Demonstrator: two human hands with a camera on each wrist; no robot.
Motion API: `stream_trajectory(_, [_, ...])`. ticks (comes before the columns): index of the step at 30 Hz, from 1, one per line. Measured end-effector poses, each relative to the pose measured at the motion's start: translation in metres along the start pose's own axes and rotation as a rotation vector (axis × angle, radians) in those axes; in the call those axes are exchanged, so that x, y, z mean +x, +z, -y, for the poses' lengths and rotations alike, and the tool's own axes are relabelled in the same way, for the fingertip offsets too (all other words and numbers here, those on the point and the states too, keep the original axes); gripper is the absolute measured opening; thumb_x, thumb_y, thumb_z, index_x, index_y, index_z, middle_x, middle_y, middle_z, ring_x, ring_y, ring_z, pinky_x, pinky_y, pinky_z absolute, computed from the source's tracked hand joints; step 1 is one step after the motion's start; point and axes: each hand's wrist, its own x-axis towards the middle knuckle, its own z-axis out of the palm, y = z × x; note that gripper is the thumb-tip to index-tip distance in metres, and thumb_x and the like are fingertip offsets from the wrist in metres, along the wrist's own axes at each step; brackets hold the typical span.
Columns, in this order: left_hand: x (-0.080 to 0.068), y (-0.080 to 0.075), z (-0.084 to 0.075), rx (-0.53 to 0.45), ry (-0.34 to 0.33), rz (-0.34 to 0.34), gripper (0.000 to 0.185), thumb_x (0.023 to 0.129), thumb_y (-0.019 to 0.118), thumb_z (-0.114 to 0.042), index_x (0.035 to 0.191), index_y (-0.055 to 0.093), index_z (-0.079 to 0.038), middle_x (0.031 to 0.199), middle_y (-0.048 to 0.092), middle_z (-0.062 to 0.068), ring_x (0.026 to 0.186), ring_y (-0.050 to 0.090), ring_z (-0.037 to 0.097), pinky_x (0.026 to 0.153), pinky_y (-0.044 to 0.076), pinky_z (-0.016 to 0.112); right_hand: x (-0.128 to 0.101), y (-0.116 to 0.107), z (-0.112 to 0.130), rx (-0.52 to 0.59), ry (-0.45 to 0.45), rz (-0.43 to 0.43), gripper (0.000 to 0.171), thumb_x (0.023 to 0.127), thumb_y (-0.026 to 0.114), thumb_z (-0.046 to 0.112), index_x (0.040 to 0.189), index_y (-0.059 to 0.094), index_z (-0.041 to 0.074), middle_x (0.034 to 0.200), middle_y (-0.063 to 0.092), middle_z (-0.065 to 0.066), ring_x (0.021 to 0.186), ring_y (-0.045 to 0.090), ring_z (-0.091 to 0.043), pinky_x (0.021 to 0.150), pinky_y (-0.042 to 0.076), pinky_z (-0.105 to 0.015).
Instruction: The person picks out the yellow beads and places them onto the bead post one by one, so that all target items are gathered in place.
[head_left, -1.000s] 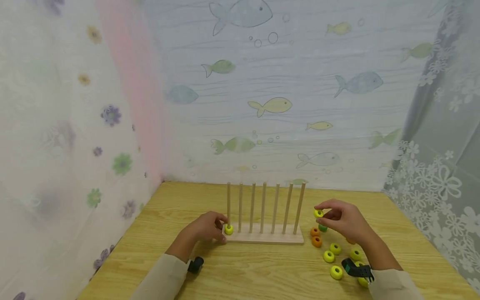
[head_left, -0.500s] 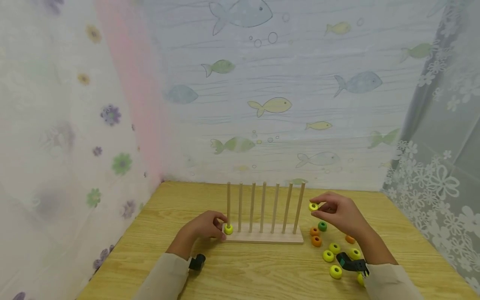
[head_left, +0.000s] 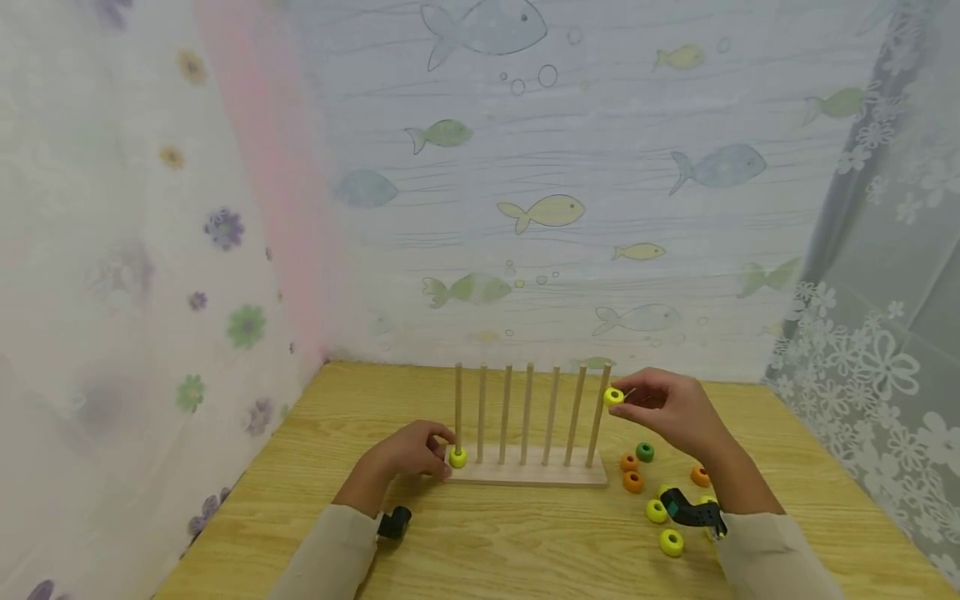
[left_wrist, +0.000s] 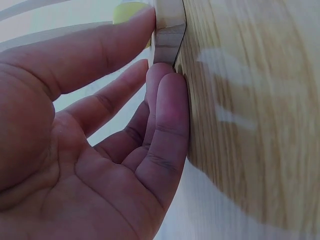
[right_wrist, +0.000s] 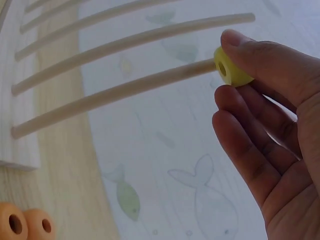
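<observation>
A pale wood-grain table (head_left: pixel 525 550) carries a wooden rack (head_left: pixel 528 475) of seven thin, stiff upright rods. The left hand (head_left: pixel 412 452), fingers relaxed, presses against the rack's left end. The right hand (head_left: pixel 667 408) pinches a small yellow ring (head_left: pixel 613 397) by its rim at the rightmost rod's tip; it looks light, hard and smooth. Loose rings (head_left: pixel 660 510) lie near right.

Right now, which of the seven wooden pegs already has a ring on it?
The leftmost peg, beside the left hand: one yellow ring sits at its foot. The other six pegs are bare.
</observation>
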Motion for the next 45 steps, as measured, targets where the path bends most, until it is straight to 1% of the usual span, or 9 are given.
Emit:
stream_trajectory(5, [-0.001, -0.001, -0.002, -0.007, -0.010, -0.013, 0.050, 0.089, 0.078, -0.004, 0.137, 0.062, -0.003, 0.097, 0.065, 0.010, 0.074, 0.056, 0.019, 0.064, 0.047, 0.033, 0.007, 0.001, 0.004, -0.001, -0.052, -0.041, 0.026, 0.090, 0.082, 0.022, 0.115, 0.076, 0.022, 0.104, 0.074, 0.006, 0.085, 0.071, -0.007, 0.073, 0.059, -0.025])
stream_trajectory(10, [0.000, 0.002, -0.002, -0.016, -0.009, -0.011, 0.049, 0.089, 0.078, -0.003, 0.136, 0.062, -0.003, 0.096, 0.065, 0.011, 0.073, 0.056, 0.019, 0.064, 0.047, 0.033, 0.011, 0.002, 0.008, 0.013, -0.069, -0.067, 0.024, 0.089, 0.083, 0.020, 0.113, 0.077, 0.023, 0.105, 0.074, 0.006, 0.086, 0.071, -0.007, 0.074, 0.058, -0.023])
stream_trajectory(15, [0.002, 0.003, 0.001, -0.005, -0.020, -0.020, 0.049, 0.089, 0.079, -0.005, 0.135, 0.063, -0.004, 0.093, 0.066, 0.010, 0.072, 0.056, 0.019, 0.064, 0.047, 0.033, 0.015, 0.004, 0.015, 0.037, -0.102, -0.076, 0.024, 0.089, 0.083, 0.017, 0.112, 0.078, 0.022, 0.107, 0.074, 0.003, 0.089, 0.071, -0.007, 0.076, 0.059, -0.023])
stream_trajectory(20, [0.001, 0.004, 0.001, -0.006, -0.019, -0.030, 0.046, 0.089, 0.078, -0.005, 0.132, 0.064, -0.004, 0.092, 0.068, 0.009, 0.071, 0.060, 0.020, 0.065, 0.049, 0.033, 0.020, 0.004, 0.022, 0.067, -0.148, -0.085, 0.025, 0.088, 0.083, 0.012, 0.112, 0.078, 0.019, 0.106, 0.074, 0.000, 0.090, 0.070, -0.008, 0.076, 0.059, -0.023])
stream_trajectory(27, [0.001, 0.007, -0.001, -0.017, -0.013, -0.034, 0.043, 0.090, 0.077, -0.004, 0.131, 0.064, -0.003, 0.090, 0.071, 0.009, 0.071, 0.063, 0.019, 0.065, 0.051, 0.033, 0.027, 0.001, 0.031, 0.085, -0.188, -0.101, 0.028, 0.086, 0.085, 0.010, 0.111, 0.079, 0.020, 0.106, 0.073, 0.004, 0.092, 0.068, -0.008, 0.075, 0.059, -0.023])
stream_trajectory(34, [0.002, 0.007, -0.001, -0.004, -0.018, -0.041, 0.043, 0.090, 0.078, -0.005, 0.130, 0.065, -0.005, 0.090, 0.071, 0.008, 0.070, 0.061, 0.019, 0.063, 0.048, 0.032, 0.035, 0.001, 0.036, 0.017, -0.232, -0.139, 0.032, 0.084, 0.087, 0.012, 0.113, 0.080, 0.023, 0.109, 0.074, 0.008, 0.092, 0.064, -0.008, 0.072, 0.053, -0.019])
stream_trajectory(37, [0.003, 0.007, -0.001, 0.003, -0.018, -0.038, 0.043, 0.090, 0.079, -0.007, 0.130, 0.065, -0.006, 0.088, 0.071, 0.008, 0.067, 0.058, 0.018, 0.061, 0.045, 0.032, 0.038, 0.003, 0.038, 0.005, -0.249, -0.156, 0.033, 0.084, 0.087, 0.011, 0.114, 0.080, 0.022, 0.109, 0.075, 0.006, 0.090, 0.063, -0.008, 0.072, 0.051, -0.020])
stream_trajectory(41, [0.003, 0.007, 0.000, 0.012, -0.014, -0.034, 0.044, 0.089, 0.080, -0.011, 0.130, 0.064, -0.006, 0.085, 0.069, 0.007, 0.064, 0.054, 0.018, 0.059, 0.043, 0.032, 0.042, 0.006, 0.044, 0.006, -0.269, -0.160, 0.034, 0.084, 0.087, 0.009, 0.115, 0.080, 0.019, 0.109, 0.076, 0.001, 0.089, 0.063, -0.011, 0.074, 0.051, -0.021])
stream_trajectory(45, [0.002, 0.007, 0.000, 0.014, -0.014, -0.032, 0.046, 0.089, 0.081, -0.013, 0.131, 0.064, -0.006, 0.084, 0.067, 0.007, 0.064, 0.052, 0.018, 0.060, 0.042, 0.032, 0.046, 0.010, 0.050, 0.028, -0.276, -0.149, 0.033, 0.084, 0.087, 0.009, 0.115, 0.080, 0.018, 0.109, 0.077, 0.001, 0.091, 0.066, -0.015, 0.075, 0.052, -0.018])
